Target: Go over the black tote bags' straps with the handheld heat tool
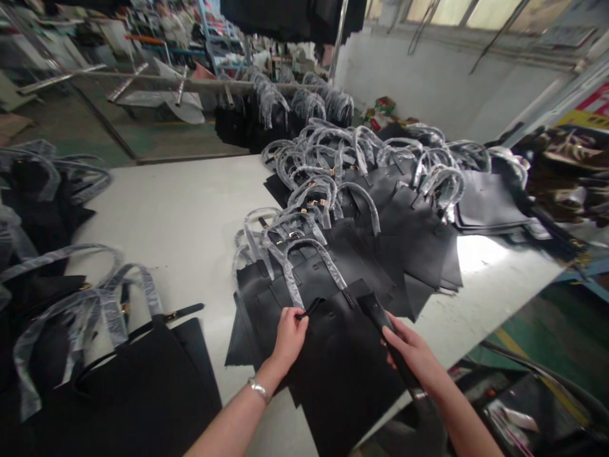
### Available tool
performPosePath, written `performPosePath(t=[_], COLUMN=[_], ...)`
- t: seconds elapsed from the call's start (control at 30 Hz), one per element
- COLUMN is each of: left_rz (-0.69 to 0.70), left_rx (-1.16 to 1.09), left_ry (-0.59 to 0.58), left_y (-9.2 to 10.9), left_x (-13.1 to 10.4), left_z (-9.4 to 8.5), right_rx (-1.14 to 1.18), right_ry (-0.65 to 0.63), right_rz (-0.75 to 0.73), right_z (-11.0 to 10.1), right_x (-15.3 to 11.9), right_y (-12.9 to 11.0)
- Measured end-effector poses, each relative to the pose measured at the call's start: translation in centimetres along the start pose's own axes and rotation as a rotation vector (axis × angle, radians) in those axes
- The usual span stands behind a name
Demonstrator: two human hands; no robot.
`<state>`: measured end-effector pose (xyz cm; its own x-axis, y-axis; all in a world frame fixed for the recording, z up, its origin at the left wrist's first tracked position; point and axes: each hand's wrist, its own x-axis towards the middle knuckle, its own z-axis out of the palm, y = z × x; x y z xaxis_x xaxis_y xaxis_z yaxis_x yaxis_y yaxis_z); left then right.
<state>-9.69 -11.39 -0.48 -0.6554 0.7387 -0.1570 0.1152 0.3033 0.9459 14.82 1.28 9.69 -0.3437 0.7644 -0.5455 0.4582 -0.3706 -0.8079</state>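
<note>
My left hand is closed in a pinch at the top edge of a black leather bag panel, beside the base of a plastic-wrapped handle. My right hand grips a long, dark, strap-like piece over the panel's right side. Its upper end lies near the panel's top corner; a shiny bit shows lower down, and I cannot make out its exact kind. Under and behind this panel, more black panels with wrapped handles and gold-coloured buckles are fanned out in overlapping layers.
Another stack of black bag pieces with wrapped handles covers the left of the white table. At the far edge, handled pieces hang from a metal rack. A dark container with small items stands at lower right.
</note>
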Motion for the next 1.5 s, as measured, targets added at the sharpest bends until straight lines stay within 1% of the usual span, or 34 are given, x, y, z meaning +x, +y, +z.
performPosePath(t=[0.07, 0.13, 0.2, 0.3, 0.37, 0.5, 0.53, 0.6, 0.67, 0.73, 0.8, 0.87, 1.0, 1.07, 1.23, 1.33, 1.4, 1.43, 1.5], left_rz=[-0.144, -0.3, -0.392, -0.503, -0.537, -0.474, -0.479, -0.559, -0.67, -0.733, -0.727, -0.697, -0.528, -0.45, -0.393, -0.375, -0.342, -0.326, -0.305], left_rx=[-0.06, -0.141, -0.212, -0.369, -0.455, -0.497, -0.517, -0.619, -0.746, -0.833, -0.863, -0.89, -0.833, -0.783, -0.675, -0.586, -0.493, -0.444, -0.369], left_ry=[-0.055, -0.155, -0.238, -0.312, -0.321, -0.317, -0.321, -0.337, -0.365, -0.393, -0.403, -0.385, -0.281, -0.244, -0.221, -0.184, -0.17, -0.175, -0.232], left_y=[0.4, 0.8, 1.1, 1.6, 1.8, 1.9, 2.0, 2.1, 2.2, 2.3, 2.4, 2.5, 2.7, 2.7, 1.8, 1.0, 0.6, 0.4, 0.3], left_x=[-0.1, -0.4, -0.9, -1.8, -2.3, -3.0, -3.1, -3.2, -3.2, -3.4, -3.8, -4.4, -5.4, -5.7, -5.5, -5.2, -4.9, -4.8, -4.7], left_z=[-0.7, -1.2, -1.4, -1.1, -0.9, -0.6, -0.6, -0.6, -0.6, -0.4, 0.0, 0.5, 1.6, 2.2, 2.9, 2.8, 2.7, 2.6, 2.4], right_rx=[-0.002, 0.01, 0.026, 0.055, 0.078, 0.131, 0.142, 0.159, 0.176, 0.184, 0.167, 0.145, 0.134, 0.136, 0.164, 0.197, 0.217, 0.222, 0.227], right_ry=[-0.048, -0.089, -0.151, -0.256, -0.319, -0.433, -0.447, -0.422, -0.343, -0.28, -0.266, -0.268, -0.246, -0.243, -0.31, -0.327, -0.361, -0.38, -0.385], right_rz=[0.045, 0.075, 0.078, 0.077, 0.08, 0.1, 0.111, 0.12, 0.108, 0.099, 0.118, 0.142, 0.188, 0.211, 0.233, 0.178, 0.141, 0.134, 0.123], right_z=[0.7, 1.8, 3.1, 4.6, 5.3, 6.0, 6.1, 6.4, 6.6, 6.5, 6.0, 5.3, 4.2, 4.0, 4.6, 5.3, 5.6, 5.8, 6.2], right_x=[-1.7, -3.0, -4.0, -5.0, -5.2, -5.2, -5.1, -4.8, -4.6, -4.7, -5.2, -6.1, -7.9, -8.2, -7.0, -6.5, -6.5, -6.5, -6.4], right_y=[1.1, 2.0, 2.7, 2.9, 2.6, 1.3, 0.9, 0.4, 0.1, 0.0, 0.1, 0.3, 0.8, 1.1, 1.4, 1.1, 1.0, 1.0, 1.0])
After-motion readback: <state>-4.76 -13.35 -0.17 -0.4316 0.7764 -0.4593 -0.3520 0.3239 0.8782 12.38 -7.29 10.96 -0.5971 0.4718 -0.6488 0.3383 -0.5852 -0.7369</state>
